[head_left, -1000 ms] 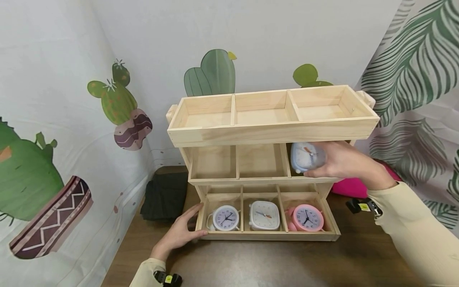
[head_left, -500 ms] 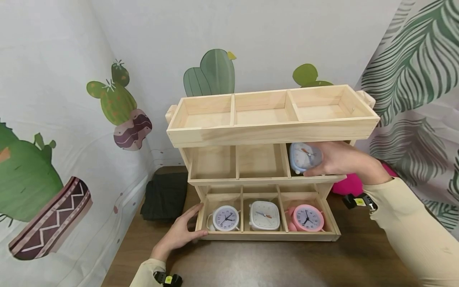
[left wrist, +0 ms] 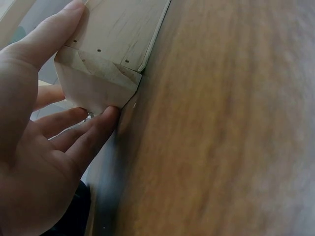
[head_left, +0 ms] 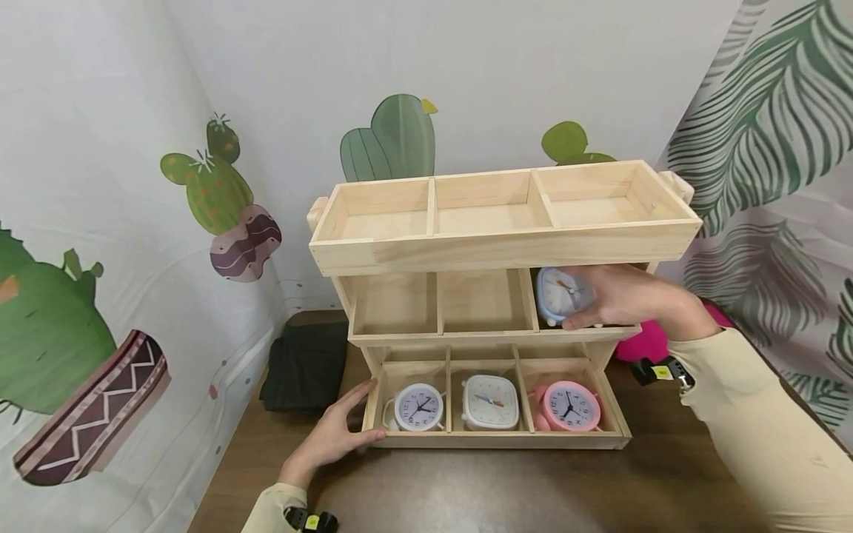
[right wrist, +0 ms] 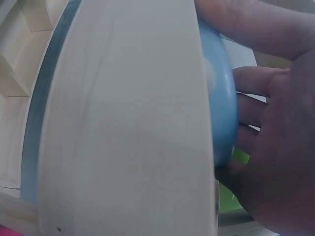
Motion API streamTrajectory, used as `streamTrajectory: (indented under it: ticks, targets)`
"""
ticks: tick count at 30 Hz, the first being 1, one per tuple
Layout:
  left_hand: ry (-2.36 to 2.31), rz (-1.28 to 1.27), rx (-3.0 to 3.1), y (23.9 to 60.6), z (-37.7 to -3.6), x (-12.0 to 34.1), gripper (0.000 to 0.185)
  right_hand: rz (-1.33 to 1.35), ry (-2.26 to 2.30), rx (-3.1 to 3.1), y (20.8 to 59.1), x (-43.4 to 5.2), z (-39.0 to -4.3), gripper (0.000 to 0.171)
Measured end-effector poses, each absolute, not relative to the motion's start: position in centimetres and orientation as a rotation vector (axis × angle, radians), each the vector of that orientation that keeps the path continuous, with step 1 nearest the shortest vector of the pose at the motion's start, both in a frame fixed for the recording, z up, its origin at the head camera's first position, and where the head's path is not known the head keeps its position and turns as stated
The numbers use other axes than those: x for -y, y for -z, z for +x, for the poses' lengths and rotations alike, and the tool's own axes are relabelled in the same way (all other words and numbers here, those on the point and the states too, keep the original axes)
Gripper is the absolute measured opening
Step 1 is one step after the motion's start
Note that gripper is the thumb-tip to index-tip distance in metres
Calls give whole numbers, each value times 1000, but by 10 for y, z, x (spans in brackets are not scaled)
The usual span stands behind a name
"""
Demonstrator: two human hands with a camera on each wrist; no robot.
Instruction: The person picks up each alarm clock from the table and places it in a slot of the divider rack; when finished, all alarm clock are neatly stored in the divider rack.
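Note:
A three-tier wooden rack (head_left: 506,250) with three compartments per tier stands on the table. In its middle tier, right compartment, my right hand (head_left: 629,296) grips a light-blue alarm clock (head_left: 557,295), thumb low at its front and fingers over its far side. The right wrist view shows the clock's blue body behind a wooden board. At the bottom tier's left end, my left hand (head_left: 333,431) holds the corner, thumb on the front face and fingers against the side. The bottom tier bears a round white clock (head_left: 418,407), a squarish white clock (head_left: 491,402) and a pink clock (head_left: 571,406).
Folded black cloth (head_left: 304,365) lies left of the rack. A bright pink item (head_left: 643,343) shows behind the right forearm. The brown table (head_left: 493,488) runs in front, and a patterned fabric backdrop (head_left: 520,66) hangs behind.
The right hand and the blue clock have shifted slightly left within the middle right compartment. The left hand stays at the bottom tier's corner.

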State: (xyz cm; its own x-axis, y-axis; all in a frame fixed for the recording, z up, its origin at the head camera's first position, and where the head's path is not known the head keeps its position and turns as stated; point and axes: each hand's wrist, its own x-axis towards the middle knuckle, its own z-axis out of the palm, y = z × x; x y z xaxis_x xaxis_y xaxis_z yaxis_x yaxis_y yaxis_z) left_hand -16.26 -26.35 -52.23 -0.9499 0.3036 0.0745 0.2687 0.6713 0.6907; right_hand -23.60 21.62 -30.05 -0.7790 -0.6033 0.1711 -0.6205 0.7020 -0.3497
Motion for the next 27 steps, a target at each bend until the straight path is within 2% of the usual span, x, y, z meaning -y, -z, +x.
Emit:
streamTrajectory:
  ticks: [5,18,27]
  targets:
    - [-1162,488,-2827,522,-163,263,95,1027,-546,2864,301,-216,-236,84]
    - [-1189,497,-2819,524,-163,263,95,953,-461,2932,299,-213,-230,85]
    - [-1177,494,-2833,524,-163,263,95,1004,-407,2796,302,-214,-227,81]
